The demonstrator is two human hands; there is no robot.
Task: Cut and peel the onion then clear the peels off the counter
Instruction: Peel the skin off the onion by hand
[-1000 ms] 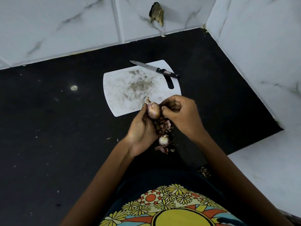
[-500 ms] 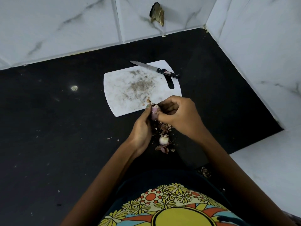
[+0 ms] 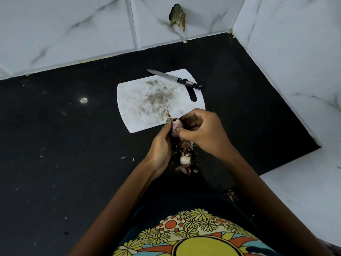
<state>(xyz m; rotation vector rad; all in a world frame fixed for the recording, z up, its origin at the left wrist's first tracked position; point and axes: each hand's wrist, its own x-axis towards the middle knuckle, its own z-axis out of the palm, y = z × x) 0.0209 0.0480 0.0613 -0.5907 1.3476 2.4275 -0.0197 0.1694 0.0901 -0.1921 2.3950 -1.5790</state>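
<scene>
Two hands meet over the near edge of the one white cutting board (image 3: 147, 108), which lies flat on the black counter (image 3: 55, 145). The left hand (image 3: 161, 145) grips one small onion (image 3: 175, 126) with its fingers curled round it, the onion's pale purple skin showing between thumb and fingers. The right hand (image 3: 201, 130) has its fingers bent and pinches at the onion's side with thumb and fingertip, so both hands hold the same onion just above the board's front corner.

A second onion (image 3: 185, 160), pale and whitish, lies on the counter just below the hands, between the two wrists. Around it sits a loose heap of peels (image 3: 187, 145), reddish brown, with a larger peel piece (image 3: 183, 169) nearest the person and a few small scraps (image 3: 167, 114) on the board's near edge.

One knife (image 3: 175, 79) rests across the far corner of the board, its blade pointing left and its black handle sticking past the right edge. The board's surface is stained with dark speckles. White marbled tiles (image 3: 73, 34) line the wall behind and at right
</scene>
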